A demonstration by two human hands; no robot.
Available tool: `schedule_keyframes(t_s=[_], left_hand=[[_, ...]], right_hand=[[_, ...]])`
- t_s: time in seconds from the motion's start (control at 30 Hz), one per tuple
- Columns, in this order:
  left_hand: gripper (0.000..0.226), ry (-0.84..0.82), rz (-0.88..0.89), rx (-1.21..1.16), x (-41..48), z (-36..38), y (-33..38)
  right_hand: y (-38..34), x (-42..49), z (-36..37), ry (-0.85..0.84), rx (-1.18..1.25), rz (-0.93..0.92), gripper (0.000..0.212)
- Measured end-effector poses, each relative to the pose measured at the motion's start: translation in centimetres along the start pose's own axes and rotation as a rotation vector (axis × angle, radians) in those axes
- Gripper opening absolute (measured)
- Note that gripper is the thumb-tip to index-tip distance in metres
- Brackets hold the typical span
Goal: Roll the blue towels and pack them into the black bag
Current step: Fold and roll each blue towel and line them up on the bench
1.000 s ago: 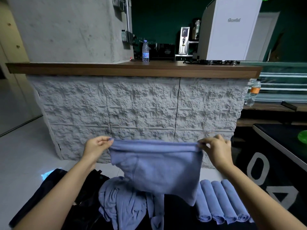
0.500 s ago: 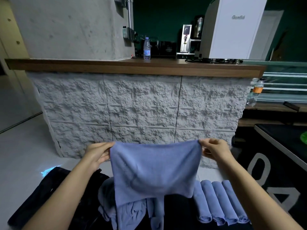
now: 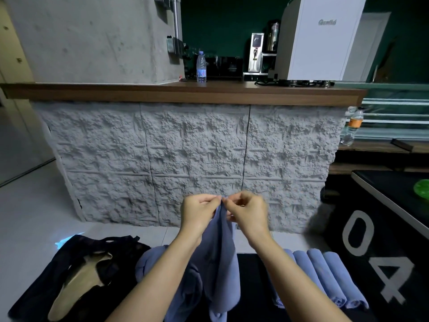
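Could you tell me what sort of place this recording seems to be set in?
Likely a café or bar: a wooden counter top, with a steel drink dispenser and a large white appliance behind it.

The blue towel (image 3: 221, 263) is soft matt cloth, the black bag (image 3: 76, 273) limp fabric, the counter front (image 3: 185, 159) rough textured stone-like panelling under a smooth wooden top (image 3: 162, 94).
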State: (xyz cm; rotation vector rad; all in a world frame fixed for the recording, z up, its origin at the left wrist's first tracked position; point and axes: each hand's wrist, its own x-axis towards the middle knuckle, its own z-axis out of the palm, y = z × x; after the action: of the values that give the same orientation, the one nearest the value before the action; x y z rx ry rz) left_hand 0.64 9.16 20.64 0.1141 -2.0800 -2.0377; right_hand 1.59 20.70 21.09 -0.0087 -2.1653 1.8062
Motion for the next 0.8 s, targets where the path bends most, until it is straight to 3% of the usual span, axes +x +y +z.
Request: schedule_keyframes(t_s=[0.13,0.2,0.27,0.37,0.53,0.7,0.8], left_hand=[[0.013,-0.104,0.05,-0.026,-0.7,-0.5,0.4],[0.014,-0.137,0.078,-0.01,-0.4,-1.0,0.5],[0.016,-0.192,0.098,-0.002,-0.1,-1.4,0.7],[0.015,-0.297,0.117,0.028,0.3,-1.7,1.2],[0.017,-0.312,0.158,0.099,1.2,-2.1,1.8],[0.017,-0.237,0.108,0.126,2.7,-4.0,1.7],[0.015,-0.238,0.106,0.165,2.7,-4.0,1.4]], right_hand=[[-0.4,-0.5,-0.8,-0.143,0.188,0.033,0.018],[-0.4,-0.3,-1.9,-0.146,0.224,-0.036,0.013],[0.0,0.6,-3.5,-0.145,0.046,-0.193,0.006],[0.4,1.3,-4.6,-0.325,-0.153,-0.313,0.016],[1.5,1.3,-5.1,-0.562,-0.221,-0.312,0.016],[1.8,1.0,-6.9,-0.728,-0.367,-0.293,0.035],[1.8,0.9,-7.3,-0.801,-0.352,-0.222,0.026]])
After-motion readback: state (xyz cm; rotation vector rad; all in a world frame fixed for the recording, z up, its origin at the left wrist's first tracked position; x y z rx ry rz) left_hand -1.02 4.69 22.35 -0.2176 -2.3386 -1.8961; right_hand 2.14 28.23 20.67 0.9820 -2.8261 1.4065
